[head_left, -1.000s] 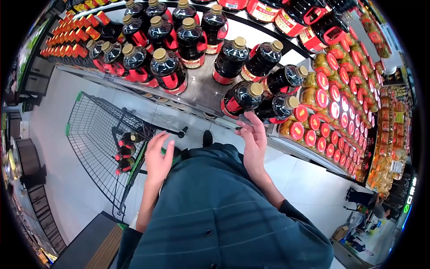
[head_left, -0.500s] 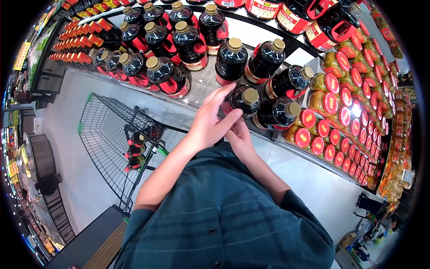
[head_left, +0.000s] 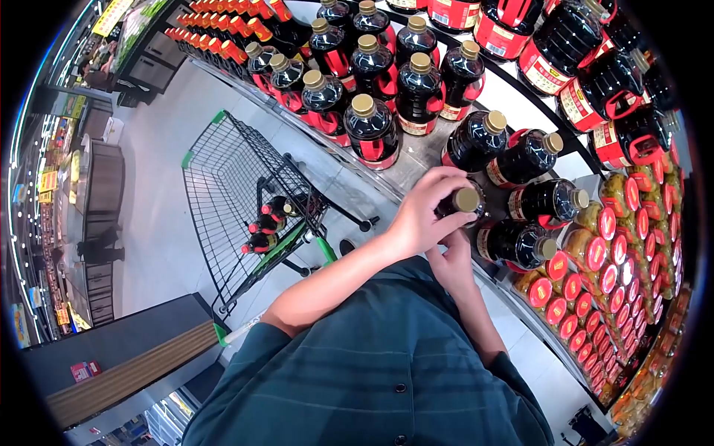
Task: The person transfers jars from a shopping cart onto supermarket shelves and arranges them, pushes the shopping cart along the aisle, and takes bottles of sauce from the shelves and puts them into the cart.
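A dark bottle with a gold cap (head_left: 466, 200) stands near the shelf's front edge, partly hidden by my hands. My left hand (head_left: 425, 212) wraps round its near left side, with the thumb just below the cap. Below the cap, my right hand (head_left: 452, 260) is raised against the lower near side of the same bottle; most of its fingers are hidden behind it. Just to the right lies another dark bottle (head_left: 513, 242), tilted in view, close to the held one. More gold-capped bottles with red labels, such as one at the left (head_left: 372, 130), stand on the shelf (head_left: 428, 152).
A wire shopping cart (head_left: 238, 186) with green corners is at the left and holds several red-capped bottles (head_left: 260, 242). Jars with red lids (head_left: 595, 253) are stacked at the right. A dark counter (head_left: 141, 349) with a brown ribbed strip is at the lower left.
Both hands have come together round one bottle, the left hand crossing over from beside the cart. The view has turned, so shelf and cart sit further right in the frame.
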